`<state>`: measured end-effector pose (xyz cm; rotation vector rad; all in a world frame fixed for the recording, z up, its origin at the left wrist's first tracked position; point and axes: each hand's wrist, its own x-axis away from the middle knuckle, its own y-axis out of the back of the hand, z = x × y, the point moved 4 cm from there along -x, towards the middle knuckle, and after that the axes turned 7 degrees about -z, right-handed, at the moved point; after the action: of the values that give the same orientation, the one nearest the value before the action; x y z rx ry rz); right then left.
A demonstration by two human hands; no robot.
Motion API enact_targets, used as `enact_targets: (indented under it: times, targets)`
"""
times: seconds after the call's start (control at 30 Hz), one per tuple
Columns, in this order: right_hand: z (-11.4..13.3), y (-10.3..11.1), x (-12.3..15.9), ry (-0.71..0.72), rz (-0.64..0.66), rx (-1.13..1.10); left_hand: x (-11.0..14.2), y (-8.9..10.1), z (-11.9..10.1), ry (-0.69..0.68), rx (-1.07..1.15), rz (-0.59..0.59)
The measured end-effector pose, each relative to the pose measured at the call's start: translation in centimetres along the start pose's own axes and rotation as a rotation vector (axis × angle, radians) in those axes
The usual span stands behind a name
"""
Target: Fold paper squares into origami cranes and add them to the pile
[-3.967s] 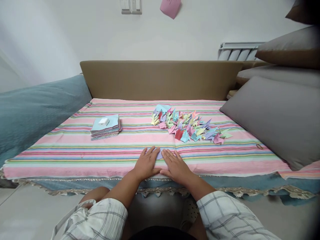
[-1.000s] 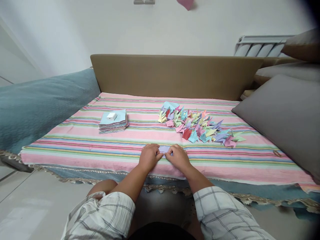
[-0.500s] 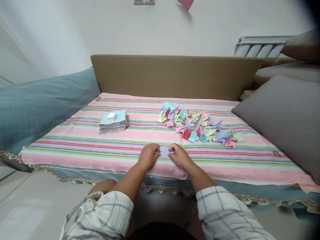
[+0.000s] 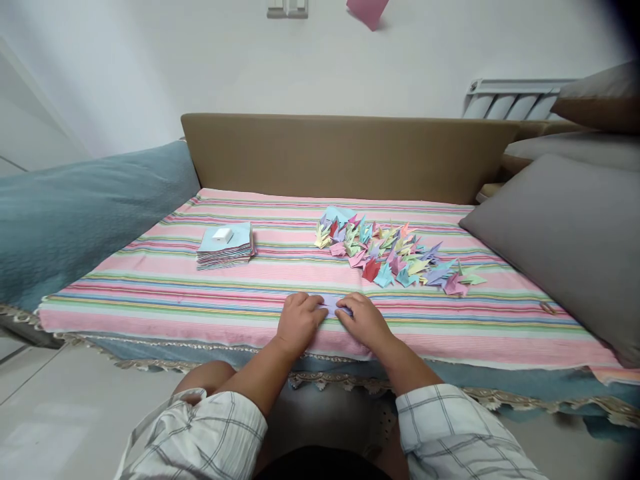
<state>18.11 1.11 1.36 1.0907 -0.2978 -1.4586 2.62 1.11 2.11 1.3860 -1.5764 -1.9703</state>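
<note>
A small folded piece of light purple paper (image 4: pixel 329 307) lies on the striped cloth near the front edge. My left hand (image 4: pixel 301 321) has its thumb and fingers closed on the paper's left side. On the opposite side, my right hand (image 4: pixel 367 322) pinches the right end between thumb and bent forefinger. Both hands rest low on the cloth, and their fingers cover the ends of the paper. Beyond my right hand lies a group of colourful folded paper cranes (image 4: pixel 384 275).
A stack of paper sheets (image 4: pixel 225 259) stands at the left with a small white box (image 4: pixel 223 235) on top. The striped cloth (image 4: pixel 150 287) covers the seat. Grey cushions (image 4: pixel 560 220) lie at the right, near a small brown object (image 4: pixel 548 307).
Both hands have flattened lower onto the purple paper, and the left fingers now stretch over its edge. Less of the paper shows. The view has tilted slightly upward.
</note>
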Motion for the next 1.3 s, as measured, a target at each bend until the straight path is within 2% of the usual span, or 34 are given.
enact_targets:
  times: [0.1,0.23,0.33,0.47,0.6,0.83,0.93,1.07,1.3]
  targets:
    - [0.6,0.0,0.3,-0.012,0.036,0.022,0.2,-0.6,-0.3,-0.029,-0.035,0.057]
    - [0.5,-0.4,0.5,-0.045,0.066,0.046,0.5,-0.5,-0.6,-0.036,0.033,-0.009]
    - [0.3,-0.6,0.5,0.002,0.063,0.056,0.6,0.0,-1.0,-0.043,0.128,-0.043]
    - [-0.1,-0.4,0.3,0.098,0.029,0.048,0.7,0.1,-1.8,-0.028,0.169,-0.007]
    - [-0.4,-0.2,0.3,0.088,0.056,0.047,0.9,-0.2,-2.1,0.036,0.162,0.031]
    - [-0.4,0.4,0.5,0.173,0.059,0.067,0.0,0.2,-0.4,0.013,0.228,0.143]
    - [-0.1,0.3,0.5,0.235,0.080,0.065,-0.5,0.5,0.5,-0.057,0.241,0.140]
    - [0.3,0.3,0.4,0.215,0.095,0.049,-0.7,0.4,1.0,-0.110,0.220,0.095]
    - [0.4,0.2,0.2,0.238,0.037,0.091,-0.9,0.5,0.7,0.003,0.231,0.088]
